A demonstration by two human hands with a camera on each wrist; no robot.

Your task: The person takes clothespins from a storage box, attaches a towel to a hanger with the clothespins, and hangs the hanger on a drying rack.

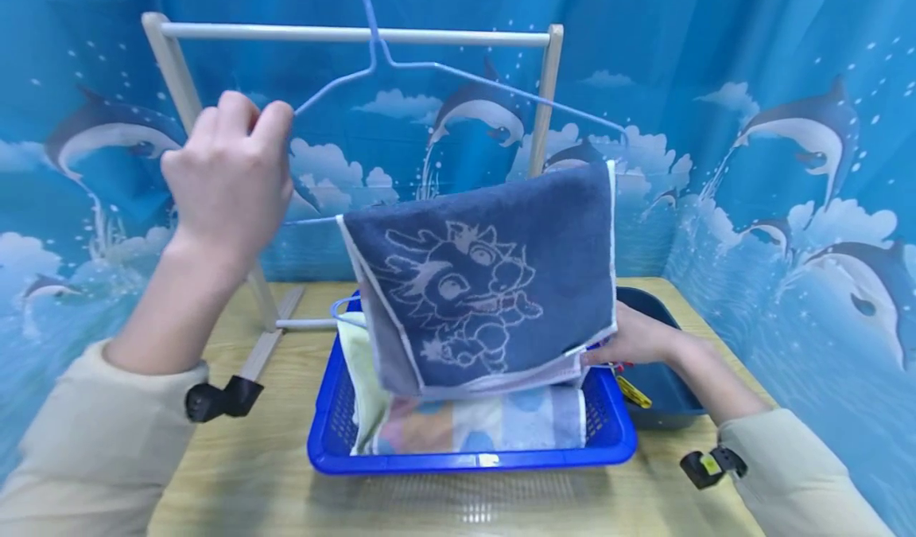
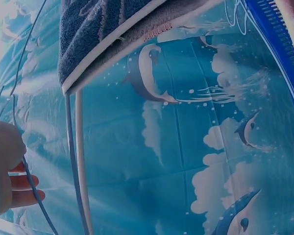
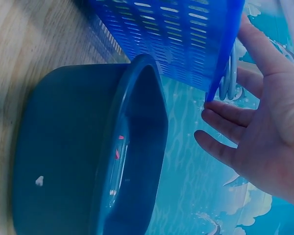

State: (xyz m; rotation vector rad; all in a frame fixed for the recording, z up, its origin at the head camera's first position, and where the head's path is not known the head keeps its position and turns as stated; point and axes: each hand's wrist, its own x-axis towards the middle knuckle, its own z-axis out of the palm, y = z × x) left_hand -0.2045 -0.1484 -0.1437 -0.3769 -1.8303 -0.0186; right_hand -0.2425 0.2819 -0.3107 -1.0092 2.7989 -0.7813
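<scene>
My left hand [image 1: 232, 175] grips one side of a light blue wire clothes hanger [image 1: 494, 83], holding it raised over the basket. A dark blue-grey towel [image 1: 465, 290] with a pale dragon drawing and white edging hangs folded over its bottom bar. In the left wrist view, the curled fingers [image 2: 27, 191] lie around the wire. At the towel's lower right edge, my right hand [image 1: 637, 334] pinches the hem between thumb and a finger, their tips partly hidden. The right wrist view has its other fingers [image 3: 225, 125] loosely extended beside the blue basket's rim.
A blue plastic basket [image 1: 472, 464] holds a pale yellow towel [image 1: 361, 378] and a colourful patterned towel [image 1: 479, 422]. Right of it stands a dark basin [image 1: 665, 394] with a yellow item [image 1: 634, 394]. Behind is a white drying rack [image 1: 358, 34]; more hangers [image 3: 230, 73] lean at the basket.
</scene>
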